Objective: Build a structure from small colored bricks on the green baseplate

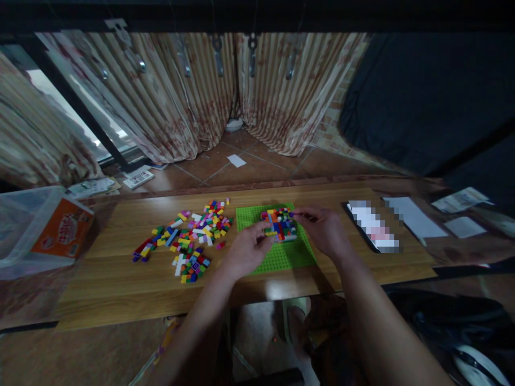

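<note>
A multicoloured toy brick build (282,225) sits on a green studded baseplate (281,261) near the middle of the wooden table. My left hand (249,249) reaches in from the left, its curled fingers and thumb gripping the build's left edge. At the build's upper right corner is my right hand (324,228), with thumb and forefinger pinched together. Whatever small piece may be between those fingertips is too small to make out. Left of the baseplate, many loose bricks (205,228) lie in a spread-out pile, with a denser cluster (191,265) nearer the front.
A phone or tablet (374,228) with a pixelated screen lies on the table's right side, beside white paper (416,217). A clear plastic tub (28,230) with an orange label stands at the far left. Striped curtains (193,96) hang behind the wooden table (132,295).
</note>
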Demonstrator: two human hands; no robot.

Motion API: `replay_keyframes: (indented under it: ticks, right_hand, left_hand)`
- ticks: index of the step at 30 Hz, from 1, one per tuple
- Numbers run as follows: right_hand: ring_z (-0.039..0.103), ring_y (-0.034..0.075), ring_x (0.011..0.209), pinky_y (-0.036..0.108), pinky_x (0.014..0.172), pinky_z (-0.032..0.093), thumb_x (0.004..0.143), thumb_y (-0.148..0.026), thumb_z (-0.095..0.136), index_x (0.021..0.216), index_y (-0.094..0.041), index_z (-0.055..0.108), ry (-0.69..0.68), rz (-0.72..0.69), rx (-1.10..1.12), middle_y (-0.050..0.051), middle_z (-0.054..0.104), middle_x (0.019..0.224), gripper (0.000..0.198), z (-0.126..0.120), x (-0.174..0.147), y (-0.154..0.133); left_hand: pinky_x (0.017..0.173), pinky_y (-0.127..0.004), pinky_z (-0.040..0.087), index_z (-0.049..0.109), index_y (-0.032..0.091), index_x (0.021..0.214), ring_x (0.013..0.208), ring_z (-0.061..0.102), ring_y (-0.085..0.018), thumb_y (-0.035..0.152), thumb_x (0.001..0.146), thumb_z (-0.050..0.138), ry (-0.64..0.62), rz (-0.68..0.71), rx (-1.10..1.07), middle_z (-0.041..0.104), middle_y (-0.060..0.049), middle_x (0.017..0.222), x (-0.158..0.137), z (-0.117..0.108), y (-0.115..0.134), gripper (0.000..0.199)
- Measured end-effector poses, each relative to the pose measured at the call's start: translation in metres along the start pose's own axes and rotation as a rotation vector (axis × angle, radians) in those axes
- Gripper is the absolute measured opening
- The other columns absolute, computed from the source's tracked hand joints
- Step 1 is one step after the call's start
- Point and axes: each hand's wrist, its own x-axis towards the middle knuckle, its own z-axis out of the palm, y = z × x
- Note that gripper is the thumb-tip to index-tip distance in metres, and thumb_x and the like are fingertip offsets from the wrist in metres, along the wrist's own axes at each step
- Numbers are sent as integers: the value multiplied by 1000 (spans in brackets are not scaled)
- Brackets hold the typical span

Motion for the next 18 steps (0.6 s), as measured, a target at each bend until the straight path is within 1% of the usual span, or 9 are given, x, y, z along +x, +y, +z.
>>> replay_keyframes:
  ticks: [3,6,10,13,15,18]
  right_hand:
    - [60,14,67,28,66,46,78,-30,65,83,-22,76,-50,-16,-45,2,69,81,14,6,1,1]
    - [59,13,67,28,68,45,76,-27,67,82,-24,77,-80,2,-82,1,68,81,12,10,2,2]
    - [59,14,69,27,68,45,74,-23,67,80,-23,77,-82,3,-95,2,67,82,11,10,4,5]
    - [58,14,68,27,67,45,73,-22,67,80,-22,76,-77,-2,-94,2,67,81,11,11,4,7]
    - [58,14,67,27,65,44,73,-22,67,79,-21,75,-68,19,-92,2,67,79,11,12,5,7]
    - [58,14,63,26,61,43,72,-25,67,75,-21,74,-69,96,-62,1,68,72,9,13,6,6]
  left_hand:
    - [49,-24,33,64,19,116,49,49,-13,31,83,58,-41,-12,0,58,2,60,3,10,0,36]
    - [48,-24,35,61,17,121,49,49,-13,31,83,58,-56,-28,18,56,3,57,7,16,1,41]
    - [53,-25,40,50,11,134,53,53,-13,31,85,53,-123,-101,7,58,2,61,13,23,1,53]
    - [55,-26,41,43,9,139,56,55,-14,34,87,51,-164,-129,27,58,1,63,17,26,1,58]
    - [57,-27,42,40,8,141,58,56,-15,35,88,51,-174,-124,41,59,1,63,19,28,0,61]
    - [58,-27,43,38,9,143,59,57,-16,37,88,51,-171,-123,46,59,1,62,20,30,0,63]
